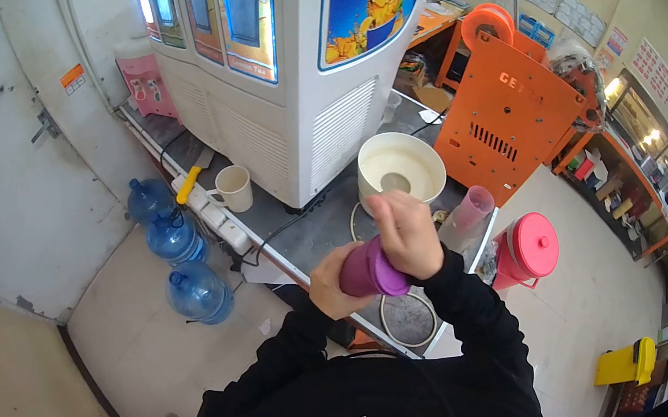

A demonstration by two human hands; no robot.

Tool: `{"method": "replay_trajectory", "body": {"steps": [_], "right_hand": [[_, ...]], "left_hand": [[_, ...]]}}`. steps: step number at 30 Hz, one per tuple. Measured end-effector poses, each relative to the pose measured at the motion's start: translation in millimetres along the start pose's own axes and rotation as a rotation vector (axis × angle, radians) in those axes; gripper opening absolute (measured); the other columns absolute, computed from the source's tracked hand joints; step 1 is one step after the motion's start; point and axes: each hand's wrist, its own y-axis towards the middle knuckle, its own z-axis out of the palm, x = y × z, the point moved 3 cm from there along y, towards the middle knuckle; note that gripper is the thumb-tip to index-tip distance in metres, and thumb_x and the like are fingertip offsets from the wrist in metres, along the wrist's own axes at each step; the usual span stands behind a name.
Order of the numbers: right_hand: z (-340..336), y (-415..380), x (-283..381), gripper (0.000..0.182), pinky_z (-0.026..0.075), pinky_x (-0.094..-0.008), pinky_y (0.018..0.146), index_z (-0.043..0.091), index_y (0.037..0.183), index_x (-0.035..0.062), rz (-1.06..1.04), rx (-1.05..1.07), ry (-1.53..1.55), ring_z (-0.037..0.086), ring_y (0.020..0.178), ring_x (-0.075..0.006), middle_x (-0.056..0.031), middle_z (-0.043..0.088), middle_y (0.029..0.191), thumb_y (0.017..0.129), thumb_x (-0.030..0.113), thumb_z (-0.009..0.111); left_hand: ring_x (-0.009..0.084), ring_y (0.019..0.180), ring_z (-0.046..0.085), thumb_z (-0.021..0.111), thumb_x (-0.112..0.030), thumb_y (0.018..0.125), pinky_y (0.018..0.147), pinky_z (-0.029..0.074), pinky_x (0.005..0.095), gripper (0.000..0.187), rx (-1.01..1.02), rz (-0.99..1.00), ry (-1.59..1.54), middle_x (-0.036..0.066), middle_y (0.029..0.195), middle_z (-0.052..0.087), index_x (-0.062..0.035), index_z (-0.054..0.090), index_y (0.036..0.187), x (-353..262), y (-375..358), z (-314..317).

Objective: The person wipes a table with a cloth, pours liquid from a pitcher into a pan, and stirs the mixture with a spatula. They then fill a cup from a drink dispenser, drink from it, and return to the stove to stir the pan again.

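Note:
A purple plastic cup (370, 270) is tilted in front of my chest, with my left hand (334, 287) wrapped round its side. My right hand (408, 235) is closed right beside the cup's rim, thumb raised. Whatever its fingers hold, if anything, is hidden. Beyond my hands stands a cream-white tub (400, 170), its inside showing. A round clear lid-like disc with a pale rim (409, 318) lies on the grey counter (291, 243) near its front edge. To the right is a translucent pink cup (473, 206).
A white drink dispenser (324, 103) fills the counter's back. Left of it are a beige mug (233, 189), a yellow-handled knife (191, 183) and a power strip (221, 224). Blue water bottles (200, 293) stand on the floor. An orange machine (506, 120) and red bucket (529, 250) are right.

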Motion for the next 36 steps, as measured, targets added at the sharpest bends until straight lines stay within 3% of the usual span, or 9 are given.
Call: {"method": "replay_trajectory", "body": {"steps": [1, 3, 5, 8, 12, 15, 21, 26, 36], "right_hand": [[-6, -1, 4, 0.021, 0.037, -0.0386, 0.051, 0.046, 0.065, -0.0037, 0.011, 0.001, 0.064, 0.047, 0.057, -0.0343, -0.0171, 0.048, 0.060, 0.081, 0.008, 0.044], [-23, -10, 7, 0.028, 0.032, -0.0311, 0.045, 0.044, 0.062, -0.0020, 0.192, -0.055, 0.340, 0.042, 0.049, -0.0203, -0.0089, 0.045, 0.055, 0.084, 0.012, 0.036], [-33, -17, 4, 0.040, 0.028, -0.0265, 0.043, 0.040, 0.055, 0.0031, -0.111, -0.233, 0.760, 0.033, 0.047, -0.0142, -0.0039, 0.039, 0.052, 0.089, 0.023, 0.031], [-49, -27, 22, 0.048, 0.025, -0.0241, 0.040, 0.034, 0.051, 0.0077, -0.301, -0.434, 1.134, 0.028, 0.045, -0.0122, -0.0018, 0.034, 0.048, 0.091, 0.032, 0.024], [-67, -45, 34, 0.050, 0.024, -0.0225, 0.038, 0.033, 0.049, 0.0090, -0.258, -0.681, 1.045, 0.026, 0.045, -0.0119, -0.0012, 0.030, 0.045, 0.092, 0.032, 0.021], [-67, -56, 27, 0.050, 0.024, -0.0227, 0.038, 0.033, 0.049, 0.0087, -0.274, -0.625, 0.974, 0.026, 0.045, -0.0119, -0.0014, 0.030, 0.045, 0.092, 0.032, 0.022], [-58, -73, 10, 0.050, 0.023, -0.0223, 0.035, 0.034, 0.049, 0.0082, -0.152, -0.749, 0.992, 0.026, 0.044, -0.0116, -0.0017, 0.030, 0.045, 0.091, 0.032, 0.024], [-62, -81, 3, 0.049, 0.022, -0.0219, 0.034, 0.032, 0.048, 0.0084, -0.165, -0.724, 0.976, 0.025, 0.043, -0.0111, -0.0016, 0.030, 0.045, 0.091, 0.031, 0.024], [-59, -85, 10, 0.048, 0.022, -0.0214, 0.038, 0.029, 0.048, 0.0105, -0.149, -0.714, 0.898, 0.023, 0.044, -0.0096, 0.0003, 0.027, 0.045, 0.091, 0.031, 0.025]], "left_hand": [[0.0305, 0.083, 0.056, 0.077, -0.015, 0.045, 0.071, 0.046, 0.0348, 0.068, 0.008, 0.026, -0.011, 0.013, 0.094, 0.056, -0.0064, 0.047, 0.105, -2, 3, -2], [0.0305, 0.083, 0.056, 0.077, -0.015, 0.045, 0.070, 0.046, 0.0344, 0.068, 0.010, 0.075, -0.061, 0.014, 0.093, 0.056, -0.0059, 0.047, 0.105, -8, 7, -7], [0.0305, 0.082, 0.056, 0.078, -0.015, 0.046, 0.070, 0.045, 0.0339, 0.068, -0.002, 0.128, -0.139, 0.015, 0.093, 0.056, -0.0047, 0.047, 0.105, -18, 14, -13], [0.0304, 0.081, 0.056, 0.077, -0.014, 0.047, 0.070, 0.045, 0.0334, 0.067, -0.018, 0.232, -0.184, 0.017, 0.092, 0.055, -0.0016, 0.046, 0.105, -42, 26, -24], [0.0306, 0.078, 0.057, 0.074, -0.014, 0.055, 0.066, 0.046, 0.0333, 0.059, 0.033, 0.397, -0.096, 0.019, 0.091, 0.055, 0.0023, 0.045, 0.104, -72, 50, -40], [0.0311, 0.076, 0.056, 0.071, -0.016, 0.061, 0.063, 0.046, 0.0342, 0.054, -0.037, 0.517, -0.325, 0.022, 0.090, 0.055, 0.0031, 0.045, 0.104, -85, 64, -44], [0.0295, 0.068, 0.056, 0.058, -0.014, 0.073, 0.057, 0.046, 0.0353, 0.034, -0.372, 0.801, -0.331, 0.024, 0.084, 0.054, 0.0033, 0.044, 0.099, -120, 90, -41], [0.0299, 0.067, 0.057, 0.056, -0.014, 0.075, 0.057, 0.046, 0.0384, 0.029, -0.467, 0.973, -0.331, 0.025, 0.084, 0.053, 0.0002, 0.044, 0.097, -136, 103, -46], [0.0310, 0.076, 0.056, 0.055, -0.011, 0.075, 0.064, 0.046, 0.0414, 0.028, -0.364, 1.036, -0.204, 0.023, 0.092, 0.052, -0.0048, 0.043, 0.099, -149, 111, -63]]}}
